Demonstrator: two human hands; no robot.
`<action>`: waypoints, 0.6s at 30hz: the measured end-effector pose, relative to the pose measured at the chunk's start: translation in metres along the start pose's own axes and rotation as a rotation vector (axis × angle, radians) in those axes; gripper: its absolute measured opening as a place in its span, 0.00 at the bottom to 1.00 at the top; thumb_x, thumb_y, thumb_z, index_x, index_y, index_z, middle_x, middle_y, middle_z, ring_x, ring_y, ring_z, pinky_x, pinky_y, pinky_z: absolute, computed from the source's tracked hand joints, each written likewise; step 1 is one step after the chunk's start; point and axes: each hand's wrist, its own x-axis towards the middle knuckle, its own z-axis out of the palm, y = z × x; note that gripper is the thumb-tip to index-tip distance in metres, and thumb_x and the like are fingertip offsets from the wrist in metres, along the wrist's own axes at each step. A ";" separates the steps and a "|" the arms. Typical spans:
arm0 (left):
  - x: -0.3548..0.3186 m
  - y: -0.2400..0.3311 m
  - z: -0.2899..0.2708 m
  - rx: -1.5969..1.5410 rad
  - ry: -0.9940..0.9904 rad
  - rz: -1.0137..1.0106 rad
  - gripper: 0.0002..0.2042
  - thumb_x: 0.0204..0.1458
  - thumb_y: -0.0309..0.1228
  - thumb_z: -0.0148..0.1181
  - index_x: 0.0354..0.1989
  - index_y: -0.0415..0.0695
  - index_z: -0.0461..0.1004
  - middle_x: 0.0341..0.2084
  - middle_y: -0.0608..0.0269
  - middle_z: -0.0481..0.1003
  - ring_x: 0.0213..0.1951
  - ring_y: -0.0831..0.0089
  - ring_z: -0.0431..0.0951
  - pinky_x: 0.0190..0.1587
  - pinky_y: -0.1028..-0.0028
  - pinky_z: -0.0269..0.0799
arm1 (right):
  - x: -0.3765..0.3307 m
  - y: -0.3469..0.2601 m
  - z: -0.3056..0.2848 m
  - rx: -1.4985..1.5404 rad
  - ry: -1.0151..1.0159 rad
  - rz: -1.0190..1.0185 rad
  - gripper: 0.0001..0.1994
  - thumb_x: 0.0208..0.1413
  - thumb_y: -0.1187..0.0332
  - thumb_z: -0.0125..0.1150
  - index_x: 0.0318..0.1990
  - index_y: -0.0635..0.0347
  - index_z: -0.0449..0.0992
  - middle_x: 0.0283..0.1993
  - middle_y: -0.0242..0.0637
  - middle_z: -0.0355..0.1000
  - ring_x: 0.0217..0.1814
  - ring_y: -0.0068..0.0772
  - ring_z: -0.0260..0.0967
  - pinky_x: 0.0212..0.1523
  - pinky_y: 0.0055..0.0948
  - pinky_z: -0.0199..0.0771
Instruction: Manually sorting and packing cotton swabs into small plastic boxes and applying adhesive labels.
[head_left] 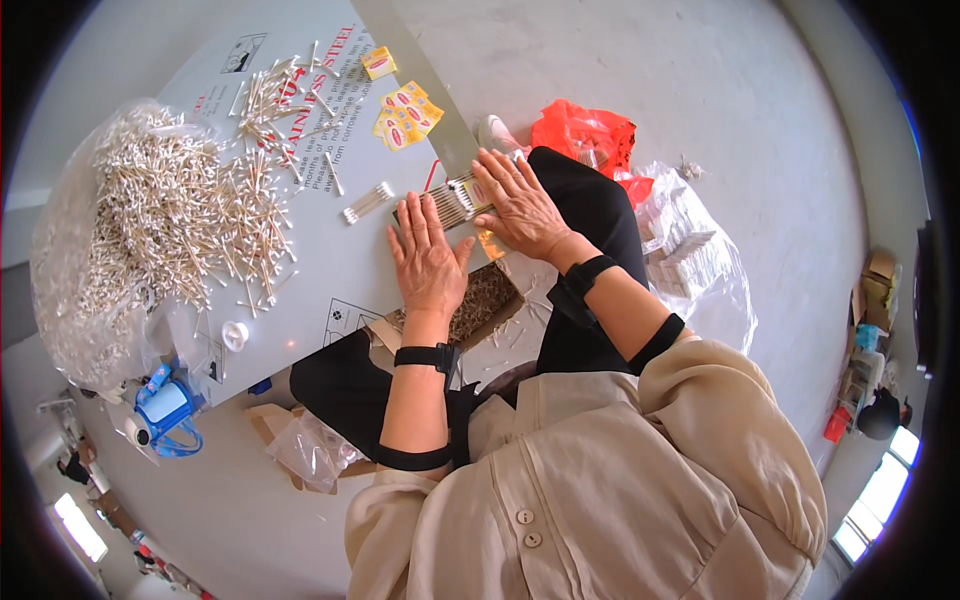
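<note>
A flat row of cotton swabs (452, 204), dark-tipped along one edge, lies at the table's near-right edge between my two hands. My left hand (430, 262) rests its outstretched fingers on the row's left end. Over its right end spread the fingers of my right hand (522, 208), partly covering a yellow printed piece. To the left of the row lies a small bundle of cotton swabs (368, 203), side by side. A large heap of loose cotton swabs (165, 190) spills from a clear plastic bag (62, 290) across the table's left side.
Yellow printed cards (408, 115) and a small yellow stack (379, 62) lie farther up the grey table (330, 270). An open cardboard box (500, 312) of swabs sits below the edge. A blue-and-white bottle (165, 408), red bag (583, 135) and clear bag of white packs (690, 255) surround me.
</note>
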 end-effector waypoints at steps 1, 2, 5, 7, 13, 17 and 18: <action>0.001 0.001 0.001 0.000 -0.002 0.002 0.40 0.60 0.54 0.46 0.71 0.39 0.44 0.72 0.50 0.43 0.73 0.57 0.40 0.72 0.53 0.35 | -0.001 0.001 0.000 -0.005 0.004 -0.002 0.39 0.60 0.42 0.45 0.71 0.59 0.50 0.76 0.41 0.44 0.78 0.41 0.39 0.75 0.43 0.32; 0.002 0.002 0.001 0.000 0.004 0.011 0.40 0.60 0.54 0.46 0.71 0.38 0.44 0.72 0.50 0.43 0.73 0.56 0.40 0.71 0.53 0.35 | 0.000 0.000 0.000 -0.009 0.008 -0.004 0.39 0.61 0.41 0.45 0.71 0.59 0.50 0.76 0.41 0.44 0.78 0.42 0.39 0.75 0.43 0.32; 0.004 0.008 0.004 -0.001 0.011 0.031 0.39 0.60 0.54 0.45 0.71 0.37 0.45 0.72 0.49 0.44 0.73 0.56 0.41 0.71 0.52 0.36 | 0.000 -0.002 -0.001 0.004 0.007 0.003 0.39 0.61 0.42 0.44 0.71 0.59 0.50 0.76 0.42 0.44 0.78 0.42 0.38 0.75 0.43 0.32; 0.008 0.013 0.006 -0.020 0.031 0.040 0.38 0.61 0.54 0.43 0.71 0.37 0.46 0.71 0.49 0.45 0.73 0.56 0.41 0.71 0.52 0.37 | 0.001 -0.003 0.000 0.004 0.014 -0.004 0.38 0.61 0.42 0.44 0.71 0.59 0.50 0.76 0.42 0.44 0.78 0.42 0.38 0.75 0.43 0.32; 0.011 0.017 0.006 -0.118 0.037 0.065 0.36 0.63 0.51 0.44 0.71 0.37 0.46 0.71 0.48 0.45 0.72 0.55 0.43 0.71 0.54 0.38 | -0.002 -0.002 -0.004 0.053 0.020 0.015 0.36 0.61 0.46 0.47 0.70 0.59 0.51 0.75 0.43 0.45 0.78 0.43 0.38 0.75 0.44 0.32; 0.016 0.003 0.010 -0.802 0.455 -0.056 0.28 0.66 0.39 0.41 0.69 0.35 0.49 0.70 0.44 0.49 0.71 0.54 0.48 0.71 0.61 0.43 | -0.003 0.010 0.000 0.286 0.353 0.325 0.29 0.62 0.58 0.55 0.67 0.60 0.60 0.72 0.43 0.53 0.75 0.39 0.47 0.73 0.39 0.42; 0.022 0.001 0.010 -0.802 0.450 -0.053 0.28 0.66 0.39 0.41 0.69 0.35 0.49 0.70 0.44 0.49 0.71 0.54 0.48 0.71 0.61 0.43 | -0.001 0.017 0.005 0.286 0.354 0.331 0.29 0.62 0.58 0.55 0.67 0.60 0.60 0.72 0.43 0.53 0.75 0.39 0.47 0.73 0.39 0.42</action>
